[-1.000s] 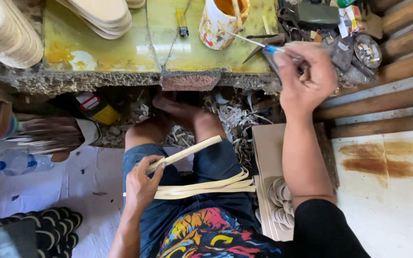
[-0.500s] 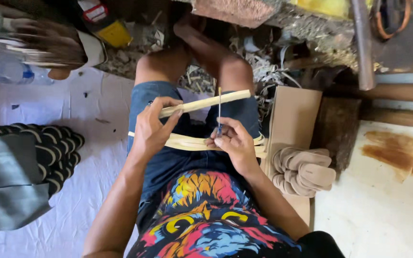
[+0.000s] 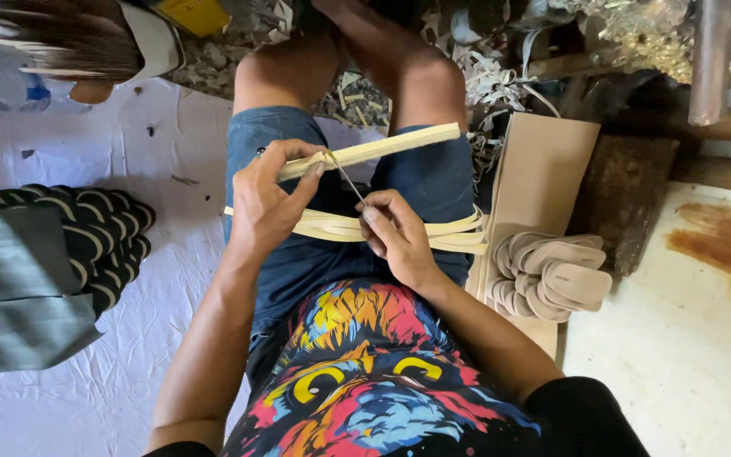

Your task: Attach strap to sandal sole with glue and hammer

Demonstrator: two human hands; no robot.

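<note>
Across the seated person's lap, the left hand (image 3: 268, 199) is closed around one end of a cream strip (image 3: 382, 145), thumb on top and fingers curled beneath, holding it slanted above the thighs. Its forearm runs up from the lower left, wrist slightly bent. The right hand (image 3: 395, 237) is pinched shut on a thin brush (image 3: 347, 176), whose tip meets the strip just beside the left thumb. That forearm enters from the lower right, elbow bent, with the hand resting over a bundle of cream strips (image 3: 450, 237) lying flat across the blue shorts (image 3: 420, 178). To the right, a stack of beige sandal soles (image 3: 552, 275) sits on a cardboard sheet (image 3: 543, 169). To the left, black soles (image 3: 99, 233) lie on a white ground sheet (image 3: 86, 389).
</note>
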